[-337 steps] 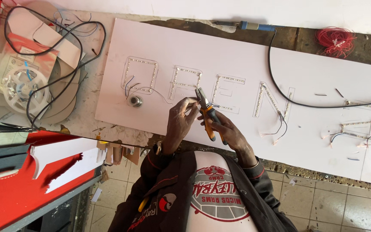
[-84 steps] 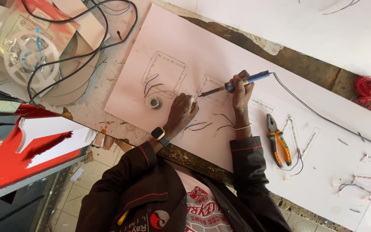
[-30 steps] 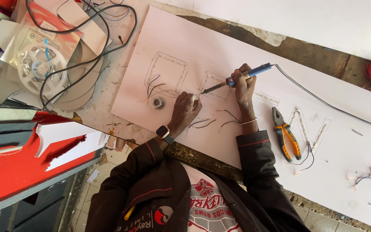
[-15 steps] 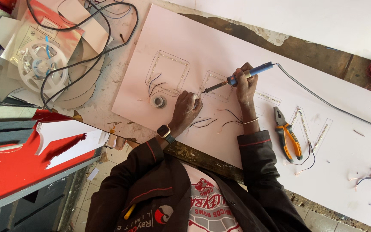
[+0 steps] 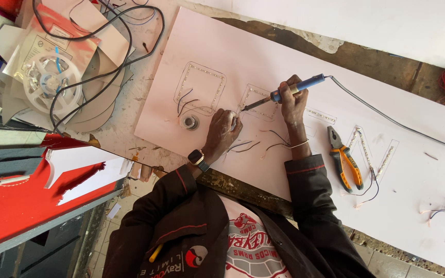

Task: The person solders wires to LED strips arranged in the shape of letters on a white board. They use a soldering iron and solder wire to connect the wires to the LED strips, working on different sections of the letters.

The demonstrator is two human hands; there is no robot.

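your right hand (image 5: 293, 98) has its fingers closed around the blue soldering iron (image 5: 289, 91), long axis slanting down-left, tip at the led strip outline (image 5: 256, 97). your left hand (image 5: 222, 131), fingers curled, presses the white board (image 5: 284, 46) just below that tip, nearer it.

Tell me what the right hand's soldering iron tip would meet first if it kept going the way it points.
The right hand aims the soldering iron toward the left hand. Its tip would probably meet the left fingers first, or the wire they pinch; depth is unclear.
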